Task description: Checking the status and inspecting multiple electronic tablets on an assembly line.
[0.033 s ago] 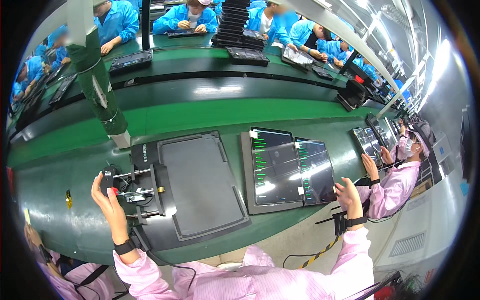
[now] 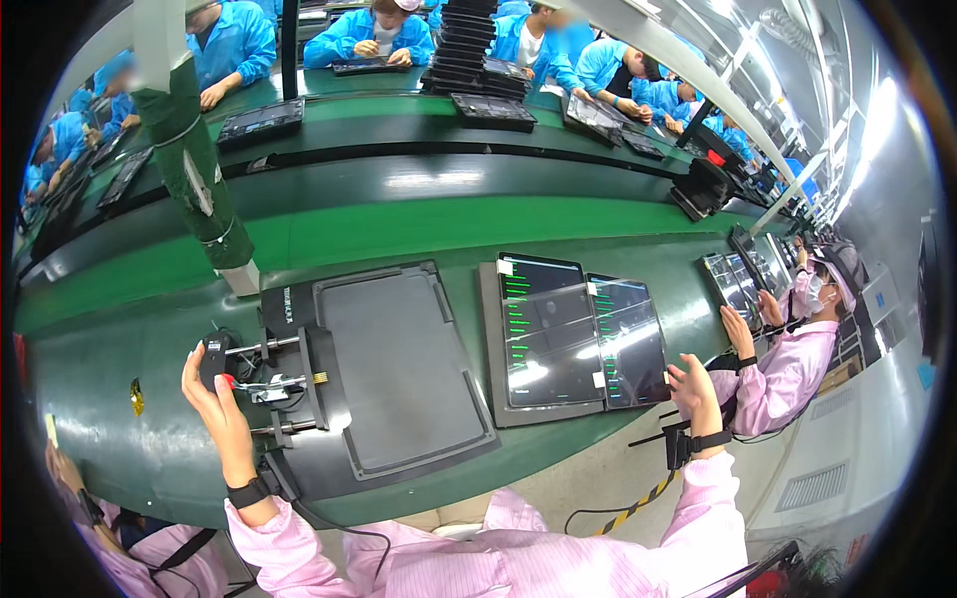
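Two tablets (image 2: 546, 334) with lit screens are lying side by side right of the frame's centre, the left one resting on a grey board (image 2: 491, 349). Beside their right edge, the right hand (image 2: 698, 394) is spreading wide, holding nothing. Left of centre, the left hand (image 2: 227, 424) is standing wide by the black fixture (image 2: 399, 369), its thumb hovering near or touching a red knob (image 2: 229, 382); I cannot tell which.

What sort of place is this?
Probably an electronics assembly or testing workshop: two tablet-like screens sit by a black fixture on a green workbench, and co-workers in blue smocks handle flat parts across the way.
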Action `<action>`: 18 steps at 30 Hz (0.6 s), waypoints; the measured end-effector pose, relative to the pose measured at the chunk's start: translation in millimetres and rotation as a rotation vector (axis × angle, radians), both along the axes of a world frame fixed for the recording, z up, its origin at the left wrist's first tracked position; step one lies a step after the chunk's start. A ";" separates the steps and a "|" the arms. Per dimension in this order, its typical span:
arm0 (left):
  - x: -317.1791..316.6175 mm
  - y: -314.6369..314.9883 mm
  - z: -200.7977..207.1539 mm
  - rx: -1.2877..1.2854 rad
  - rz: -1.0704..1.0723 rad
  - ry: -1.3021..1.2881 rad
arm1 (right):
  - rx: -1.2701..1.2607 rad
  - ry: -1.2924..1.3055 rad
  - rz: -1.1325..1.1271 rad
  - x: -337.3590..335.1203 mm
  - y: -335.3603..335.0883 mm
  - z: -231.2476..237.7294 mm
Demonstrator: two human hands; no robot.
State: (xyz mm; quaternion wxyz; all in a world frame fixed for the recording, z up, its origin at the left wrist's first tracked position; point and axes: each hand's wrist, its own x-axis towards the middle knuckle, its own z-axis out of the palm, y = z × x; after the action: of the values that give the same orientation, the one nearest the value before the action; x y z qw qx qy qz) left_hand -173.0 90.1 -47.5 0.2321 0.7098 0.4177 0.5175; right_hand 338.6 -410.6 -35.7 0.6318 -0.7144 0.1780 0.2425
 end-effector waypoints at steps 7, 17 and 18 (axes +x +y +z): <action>-1.0 -0.9 1.9 0.113 0.015 0.149 | 0.323 0.264 0.133 -7.2 -11.0 39.8; -6.4 -8.6 16.1 0.145 0.006 0.143 | 0.663 0.061 0.226 -25.8 36.4 28.1; -7.4 -15.0 22.4 0.235 0.050 0.123 | 0.621 0.102 0.289 -28.2 38.1 34.6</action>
State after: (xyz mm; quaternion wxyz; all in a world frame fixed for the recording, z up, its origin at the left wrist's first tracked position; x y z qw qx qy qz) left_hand -180.4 75.1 -25.2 0.1083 0.7518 0.3853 0.5240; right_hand 310.4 -372.6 -1.2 0.7686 -0.4927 0.0239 0.4074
